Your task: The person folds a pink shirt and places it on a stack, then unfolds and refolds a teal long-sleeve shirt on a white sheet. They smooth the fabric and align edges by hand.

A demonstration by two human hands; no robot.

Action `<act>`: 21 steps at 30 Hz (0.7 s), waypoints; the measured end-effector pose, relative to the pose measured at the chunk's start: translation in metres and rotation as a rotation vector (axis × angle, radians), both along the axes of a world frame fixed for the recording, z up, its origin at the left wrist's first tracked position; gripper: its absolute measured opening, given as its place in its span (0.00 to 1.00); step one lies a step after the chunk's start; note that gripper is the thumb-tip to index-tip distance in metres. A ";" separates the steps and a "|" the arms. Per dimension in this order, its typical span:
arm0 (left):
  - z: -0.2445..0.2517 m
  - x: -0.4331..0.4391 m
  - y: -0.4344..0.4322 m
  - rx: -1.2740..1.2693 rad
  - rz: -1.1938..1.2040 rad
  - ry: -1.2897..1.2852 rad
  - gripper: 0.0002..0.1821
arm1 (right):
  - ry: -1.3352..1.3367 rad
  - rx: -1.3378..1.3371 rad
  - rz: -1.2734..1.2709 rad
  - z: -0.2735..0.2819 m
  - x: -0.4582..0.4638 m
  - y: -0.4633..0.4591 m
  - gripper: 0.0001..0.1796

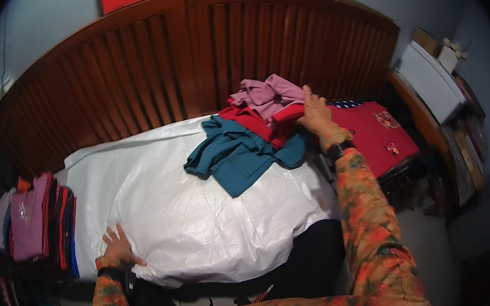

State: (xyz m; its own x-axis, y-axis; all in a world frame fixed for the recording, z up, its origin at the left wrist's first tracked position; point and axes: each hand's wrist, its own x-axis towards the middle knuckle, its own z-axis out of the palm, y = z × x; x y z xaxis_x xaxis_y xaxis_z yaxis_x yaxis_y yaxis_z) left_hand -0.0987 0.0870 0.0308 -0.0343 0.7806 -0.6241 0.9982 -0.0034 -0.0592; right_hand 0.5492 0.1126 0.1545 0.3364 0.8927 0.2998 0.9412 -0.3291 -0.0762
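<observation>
My left hand (119, 249) rests with fingers spread on the near left edge of a white plastic sheet (154, 201). My right hand (316, 114) touches the right side of a loose heap of clothes, its thumb by the red cloth. Whether its fingers grip the fabric cannot be made out. A crumpled pink garment (267, 93) tops the heap. Under it comes a red garment (247, 118), and below that a teal garment (238, 154) spreads over the sheet.
A stack of folded clothes (29, 225) stands at the left. Right of the sheet lies a pile topped by an embroidered dark-pink garment (376, 137). A slatted wooden headboard (148, 73) closes off the far side. A white cabinet-like box (431, 79) stands at the far right.
</observation>
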 end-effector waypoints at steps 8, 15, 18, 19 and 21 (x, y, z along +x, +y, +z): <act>-0.006 -0.005 0.003 -0.013 -0.024 0.017 0.98 | 0.334 0.456 -0.080 0.017 0.010 0.057 0.14; -0.003 -0.004 0.000 -0.022 0.001 0.010 0.97 | 0.943 1.121 -0.032 0.083 0.107 0.075 0.20; -0.002 -0.002 0.000 -0.017 -0.003 0.013 0.97 | 1.015 0.478 -0.165 0.054 0.123 0.048 0.30; -0.001 -0.002 0.000 -0.018 -0.012 0.014 0.97 | 0.895 0.266 -0.213 0.040 0.121 0.044 0.31; -0.002 -0.003 0.000 -0.016 -0.007 0.029 0.97 | 0.753 0.247 -0.187 0.003 0.108 0.033 0.29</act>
State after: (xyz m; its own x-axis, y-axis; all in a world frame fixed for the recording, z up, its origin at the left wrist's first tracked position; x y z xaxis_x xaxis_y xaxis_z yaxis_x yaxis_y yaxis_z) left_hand -0.1013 0.0872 0.0286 -0.0474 0.7711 -0.6350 0.9961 -0.0112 -0.0880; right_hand 0.6574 0.1459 0.1574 0.6635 0.7394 0.1148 0.5398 -0.3668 -0.7577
